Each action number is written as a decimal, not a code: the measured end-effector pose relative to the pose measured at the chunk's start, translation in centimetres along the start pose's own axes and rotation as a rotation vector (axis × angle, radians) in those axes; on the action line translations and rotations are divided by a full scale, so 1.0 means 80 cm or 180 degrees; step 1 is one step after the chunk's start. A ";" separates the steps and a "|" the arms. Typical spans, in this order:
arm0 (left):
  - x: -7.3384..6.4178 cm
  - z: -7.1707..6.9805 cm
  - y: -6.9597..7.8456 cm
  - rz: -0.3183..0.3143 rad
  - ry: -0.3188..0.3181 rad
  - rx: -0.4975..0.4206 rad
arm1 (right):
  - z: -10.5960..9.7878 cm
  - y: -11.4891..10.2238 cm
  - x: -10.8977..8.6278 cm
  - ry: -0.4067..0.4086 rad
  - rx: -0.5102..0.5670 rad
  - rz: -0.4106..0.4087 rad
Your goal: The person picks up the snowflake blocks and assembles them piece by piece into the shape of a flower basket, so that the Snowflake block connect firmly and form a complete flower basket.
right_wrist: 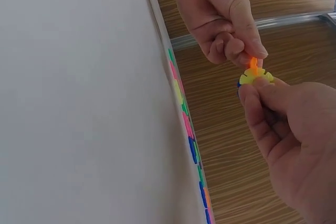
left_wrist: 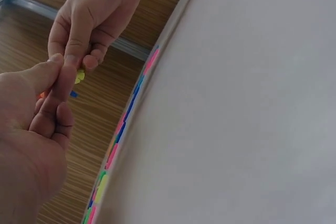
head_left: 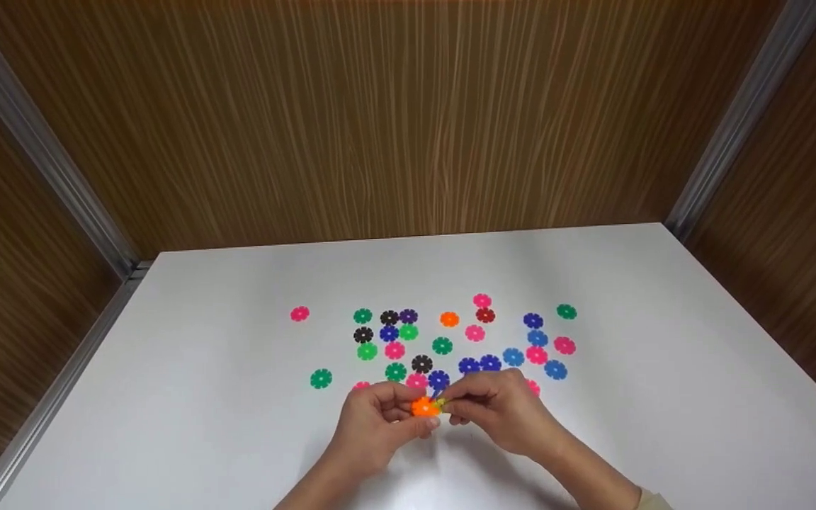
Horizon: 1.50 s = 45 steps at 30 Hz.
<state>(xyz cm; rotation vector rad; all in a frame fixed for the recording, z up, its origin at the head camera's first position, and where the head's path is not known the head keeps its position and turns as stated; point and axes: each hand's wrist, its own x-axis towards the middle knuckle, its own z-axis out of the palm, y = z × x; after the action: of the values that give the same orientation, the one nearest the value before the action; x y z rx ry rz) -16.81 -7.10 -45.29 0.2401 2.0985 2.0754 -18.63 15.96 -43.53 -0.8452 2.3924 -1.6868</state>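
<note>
Above the near part of the table, my left hand (head_left: 371, 425) pinches an orange notched plastic disc (head_left: 423, 407) between thumb and fingers. My right hand (head_left: 506, 412) pinches a yellow notched disc (right_wrist: 255, 76), turned across the orange one. In the right wrist view the two discs meet edge to edge; whether their slots are fully interlocked cannot be told. A bit of a blue piece (left_wrist: 73, 94) shows by the yellow disc, mostly hidden by fingers. Both hands nearly touch at the discs.
Loose notched discs lie flat on the white table (head_left: 224, 397) beyond the hands, among them a green disc (head_left: 321, 378), a pink disc (head_left: 299, 313), a black disc (head_left: 363, 335) and a light blue disc (head_left: 555, 369). Wood-grain panels (head_left: 408, 120) enclose the back and sides.
</note>
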 end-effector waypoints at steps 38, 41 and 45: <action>0.008 -0.003 -0.005 0.0050 0.0559 -0.0317 | -0.026 0.039 0.017 0.0098 -0.0452 0.0672; 0.008 -0.001 -0.004 0.0069 0.0539 -0.0286 | -0.017 0.019 0.015 -0.0064 0.0075 0.0495; 0.005 0.002 -0.004 0.0112 0.0442 -0.0269 | -0.005 0.006 0.014 -0.0085 0.0374 0.0290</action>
<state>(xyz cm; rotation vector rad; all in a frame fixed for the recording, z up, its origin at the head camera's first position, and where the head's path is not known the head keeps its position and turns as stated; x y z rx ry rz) -17.14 -6.87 -45.59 0.1253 2.0898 2.2559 -19.93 15.85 -43.56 -0.7253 2.2524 -1.7498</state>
